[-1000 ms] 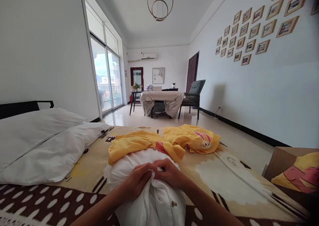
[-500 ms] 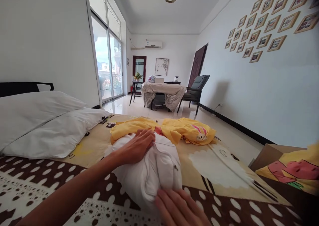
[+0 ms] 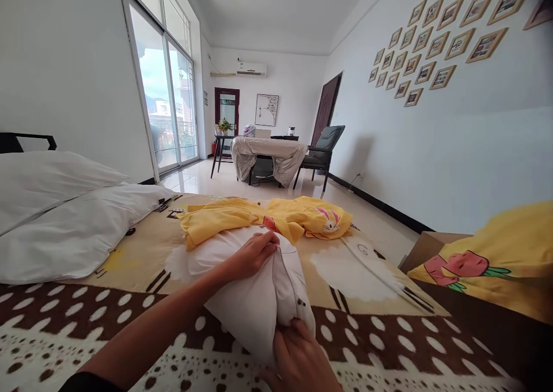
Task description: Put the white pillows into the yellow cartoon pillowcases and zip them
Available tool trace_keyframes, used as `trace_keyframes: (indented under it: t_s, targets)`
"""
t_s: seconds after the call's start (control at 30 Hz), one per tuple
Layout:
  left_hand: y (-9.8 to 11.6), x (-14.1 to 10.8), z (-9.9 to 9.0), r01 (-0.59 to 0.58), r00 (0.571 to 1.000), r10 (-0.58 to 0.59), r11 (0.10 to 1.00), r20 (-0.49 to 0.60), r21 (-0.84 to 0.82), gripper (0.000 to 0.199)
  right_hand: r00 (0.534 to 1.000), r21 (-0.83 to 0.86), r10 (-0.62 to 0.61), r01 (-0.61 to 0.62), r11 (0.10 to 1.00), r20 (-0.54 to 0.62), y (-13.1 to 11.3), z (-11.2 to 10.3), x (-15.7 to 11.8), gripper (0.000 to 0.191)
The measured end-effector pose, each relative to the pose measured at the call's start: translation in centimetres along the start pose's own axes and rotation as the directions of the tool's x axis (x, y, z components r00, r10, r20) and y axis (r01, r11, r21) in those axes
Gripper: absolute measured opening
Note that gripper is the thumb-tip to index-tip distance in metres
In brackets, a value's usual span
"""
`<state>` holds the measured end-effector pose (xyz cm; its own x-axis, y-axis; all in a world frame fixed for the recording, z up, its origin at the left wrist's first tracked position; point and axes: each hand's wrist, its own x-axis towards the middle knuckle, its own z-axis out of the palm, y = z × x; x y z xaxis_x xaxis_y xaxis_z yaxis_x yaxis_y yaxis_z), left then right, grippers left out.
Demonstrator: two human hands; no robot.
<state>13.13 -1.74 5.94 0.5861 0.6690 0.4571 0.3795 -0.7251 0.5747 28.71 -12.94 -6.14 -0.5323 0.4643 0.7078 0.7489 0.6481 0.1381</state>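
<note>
A white pillow with a seam or zipper along its side lies on the patterned bed cover, in front of me. My left hand pinches the pillow's far edge at the upper end of the seam. Near the lower end, my right hand has its fingers curled on the pillow's fabric, beside a small dark mark. Just beyond the pillow, touching it, lies crumpled yellow cloth with a printed rabbit face and a carrot.
Two white pillows lie at the left. A cardboard box holding yellow carrot-print cloth stands at the right. Past the bed are a covered table and a dark chair.
My right hand has gone from fingers laid out over the pillow to curled on its fabric. My left hand still grips the far edge, and the seam is pulled straighter. The view has turned right.
</note>
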Motion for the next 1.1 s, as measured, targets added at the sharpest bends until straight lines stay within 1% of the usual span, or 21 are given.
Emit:
trace_keyframes:
  t_s: [0.1,0.17,0.27,0.33,0.43,0.53,0.6,0.67,0.73,0.83,0.9,0.93,1.0,1.07,1.1]
  targets:
    - [-0.5,0.6,1.4,0.003,1.0,-0.001,0.998,-0.021,0.057,0.017,0.997,0.045,0.07,-0.068,0.997,-0.045,0.5,-0.2,-1.3,0.019]
    - [-0.9,0.9,2.1,-0.012,1.0,0.012,0.995,-0.006,0.102,0.017,0.994,0.077,0.095,-0.092,0.993,-0.044,0.8,-0.4,-1.9,0.016]
    - [-2.0,0.9,3.2,-0.036,0.999,0.032,0.99,0.029,0.14,0.019,0.993,0.099,0.095,-0.088,0.991,-0.067,1.2,-0.7,-2.7,0.017]
    - [-2.8,0.6,3.9,-0.02,1.0,0.017,0.99,0.021,0.137,0.019,0.994,0.09,0.094,-0.088,0.992,-0.063,1.3,-1.3,-2.8,0.021]
    - [-3.3,0.0,4.3,0.031,0.999,-0.028,0.994,-0.026,0.107,0.02,0.998,0.044,0.059,-0.058,0.997,-0.023,1.3,-3.2,-1.8,0.027]
    - [-2.8,-0.3,4.2,0.052,0.997,-0.048,0.997,-0.057,0.06,0.02,0.996,-0.023,0.032,-0.034,0.999,-0.079,1.0,-5.2,0.5,0.025]
    - [-2.2,-0.6,4.1,0.039,0.998,-0.037,0.999,-0.057,0.03,0.019,0.994,-0.061,0.037,-0.043,0.997,-0.102,0.7,-5.7,2.0,0.023]
    - [-1.7,-1.0,4.0,0.031,0.998,-0.031,1.0,-0.063,0.002,0.019,0.993,-0.095,0.049,-0.06,0.994,-0.107,0.3,-5.1,2.8,0.029]
    - [-1.4,-1.4,4.0,0.028,0.997,-0.028,1.0,-0.066,-0.003,0.019,0.992,-0.11,0.07,-0.082,0.991,-0.107,0.0,-3.6,2.7,0.037]
    - [-1.3,-2.0,3.9,0.004,0.998,-0.002,1.0,-0.055,0.028,0.019,0.989,-0.116,0.113,-0.124,0.985,-0.099,-0.3,-0.9,0.9,0.048]
    - [-1.3,-2.2,3.7,-0.006,0.997,0.008,0.999,-0.079,0.037,0.019,0.988,-0.133,0.101,-0.117,0.984,-0.121,-0.3,0.3,-0.6,0.05]
    - [-1.3,-2.3,3.6,-0.005,0.995,0.008,0.999,-0.101,0.034,0.019,0.989,-0.145,0.078,-0.096,0.985,-0.129,-0.2,0.4,-1.3,0.05]
    - [-1.1,-2.2,3.5,-0.008,0.991,0.012,1.0,-0.134,0.03,0.019,0.993,-0.136,0.016,-0.032,0.99,-0.113,0.1,-0.4,-1.9,0.047]
    - [-0.8,-2.2,3.6,-0.029,0.991,0.032,0.999,-0.131,0.027,0.019,0.997,-0.098,-0.018,0.01,0.995,-0.079,0.5,-2.3,-1.4,0.037]
    - [-0.6,-2.1,3.7,-0.046,0.991,0.048,0.999,-0.125,0.024,0.019,0.997,-0.097,-0.001,-0.006,0.995,-0.071,0.6,-3.5,-0.7,0.033]
